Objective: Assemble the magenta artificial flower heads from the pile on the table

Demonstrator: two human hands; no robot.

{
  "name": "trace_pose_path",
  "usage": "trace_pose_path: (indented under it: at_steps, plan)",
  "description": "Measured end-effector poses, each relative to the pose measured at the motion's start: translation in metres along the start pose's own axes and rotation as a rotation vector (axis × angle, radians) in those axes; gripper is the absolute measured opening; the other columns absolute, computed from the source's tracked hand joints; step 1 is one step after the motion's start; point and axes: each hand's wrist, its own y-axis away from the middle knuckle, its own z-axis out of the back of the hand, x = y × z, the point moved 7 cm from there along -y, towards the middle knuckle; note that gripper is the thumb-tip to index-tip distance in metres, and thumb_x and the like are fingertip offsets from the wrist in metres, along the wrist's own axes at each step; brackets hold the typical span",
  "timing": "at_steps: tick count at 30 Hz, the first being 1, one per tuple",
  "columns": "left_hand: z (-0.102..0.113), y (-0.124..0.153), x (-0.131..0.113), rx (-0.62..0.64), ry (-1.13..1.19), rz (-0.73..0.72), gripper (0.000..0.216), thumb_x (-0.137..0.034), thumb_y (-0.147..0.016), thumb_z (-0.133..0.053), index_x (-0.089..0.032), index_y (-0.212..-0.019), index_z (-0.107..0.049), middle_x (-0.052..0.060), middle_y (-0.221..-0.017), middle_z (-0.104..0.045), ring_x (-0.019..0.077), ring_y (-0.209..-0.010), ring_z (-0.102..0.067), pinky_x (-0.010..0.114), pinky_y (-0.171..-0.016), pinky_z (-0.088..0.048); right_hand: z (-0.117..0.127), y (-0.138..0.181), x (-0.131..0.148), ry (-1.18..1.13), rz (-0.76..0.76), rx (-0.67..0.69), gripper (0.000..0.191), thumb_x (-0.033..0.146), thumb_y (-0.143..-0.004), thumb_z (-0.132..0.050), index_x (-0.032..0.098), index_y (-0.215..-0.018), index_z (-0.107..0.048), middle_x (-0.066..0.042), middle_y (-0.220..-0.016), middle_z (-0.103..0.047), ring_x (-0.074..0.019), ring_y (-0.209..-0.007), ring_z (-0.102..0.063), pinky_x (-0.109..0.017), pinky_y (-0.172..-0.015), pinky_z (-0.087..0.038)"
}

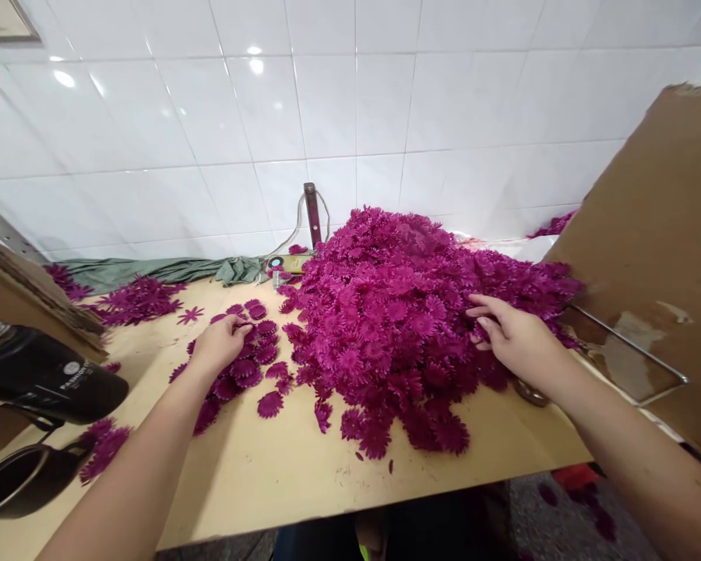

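A large heap of magenta artificial flower heads (pixel 379 312) covers the middle of the table. My right hand (pixel 511 335) is at the heap's right side, fingers apart and tips close against the flowers; I see nothing held in it. To the left, my left hand (pixel 222 341) is over small overlapping rows of flower heads (pixel 246 370). Its thumb and index finger are pinched together, and whatever is between them is too small to make out. A few loose flower heads (pixel 270 403) lie between the rows and the heap.
A black bottle (pixel 47 374) and a dark mug (pixel 29 479) stand at the left. Cardboard (pixel 654 234) rises at the right beside a metal wire handle (pixel 631 343). More star-shaped flowers (pixel 137 300) and green cloth (pixel 146 271) lie along the white tiled wall (pixel 327 101).
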Motion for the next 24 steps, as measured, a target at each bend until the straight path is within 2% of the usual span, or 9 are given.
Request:
trace_pose_path:
  at_steps: [3,6,10,13,17,20,24]
  plan:
    - [-0.001,0.003,0.008,-0.003,-0.034,0.023,0.024,-0.038,-0.073,-0.043,-0.023,-0.078,-0.062,0.008,-0.08,-0.07,0.029,-0.086,-0.063,0.035,-0.072,-0.047,0.003,-0.01,0.016,0.16,0.147,0.004,0.039,0.012,-0.072,-0.047,0.016,-0.108,-0.06,-0.011,-0.092,-0.064,-0.0241,-0.08,-0.064,-0.044,-0.082,-0.051]
    - [0.001,0.005,0.011,0.004,-0.027,0.011,0.029,-0.037,-0.075,-0.043,-0.021,-0.087,-0.063,0.009,-0.089,-0.069,0.0262,-0.089,-0.063,0.033,-0.075,-0.048,0.004,-0.02,0.024,0.22,0.198,0.018,0.041,0.011,-0.066,-0.053,0.018,-0.105,-0.062,-0.01,-0.095,-0.062,-0.0259,-0.094,-0.061,-0.043,-0.09,-0.047]
    - [0.013,0.015,0.008,-0.064,-0.063,-0.063,0.039,-0.036,-0.076,-0.042,-0.014,-0.104,-0.059,0.013,-0.1,-0.064,0.0285,-0.103,-0.056,0.038,-0.086,-0.044,0.005,-0.032,0.019,0.242,0.159,0.015,0.049,0.014,-0.067,-0.057,0.018,-0.115,-0.056,-0.009,-0.093,-0.066,-0.0254,-0.089,-0.063,-0.045,-0.086,-0.048]
    - [0.02,0.026,0.005,-0.093,-0.017,-0.068,0.04,-0.037,-0.077,-0.039,-0.014,-0.104,-0.058,0.013,-0.103,-0.06,0.0278,-0.101,-0.056,0.039,-0.087,-0.044,0.006,-0.037,0.016,0.268,0.131,-0.003,0.051,0.01,-0.066,-0.054,0.015,-0.117,-0.054,-0.007,-0.084,-0.069,-0.0226,-0.078,-0.064,-0.042,-0.079,-0.051]
    - [0.027,0.043,-0.009,-0.149,0.081,-0.128,0.034,-0.039,-0.075,-0.039,-0.02,-0.094,-0.059,0.009,-0.098,-0.062,0.0257,-0.097,-0.057,0.038,-0.087,-0.044,0.006,-0.039,0.032,0.335,0.195,0.044,0.041,0.001,-0.063,-0.045,0.018,-0.095,-0.065,-0.003,-0.072,-0.069,-0.0186,-0.069,-0.063,-0.034,-0.073,-0.051]
    - [0.03,0.057,-0.021,-0.17,0.13,-0.179,0.03,-0.041,-0.073,-0.039,-0.024,-0.087,-0.06,0.004,-0.092,-0.064,0.0248,-0.093,-0.059,0.037,-0.085,-0.045,0.012,-0.042,0.054,0.399,0.282,0.053,0.032,0.002,-0.065,-0.044,0.021,-0.078,-0.066,-0.002,-0.071,-0.068,-0.0179,-0.068,-0.061,-0.033,-0.07,-0.049]
    - [0.025,0.069,-0.02,-0.207,0.161,-0.257,0.025,-0.047,-0.075,-0.041,-0.031,-0.083,-0.058,-0.001,-0.089,-0.065,0.0246,-0.087,-0.061,0.037,-0.08,-0.047,0.021,-0.049,0.075,0.43,0.308,0.007,0.025,0.004,-0.071,-0.043,0.019,-0.074,-0.063,-0.004,-0.071,-0.064,-0.0171,-0.067,-0.058,-0.033,-0.07,-0.045]
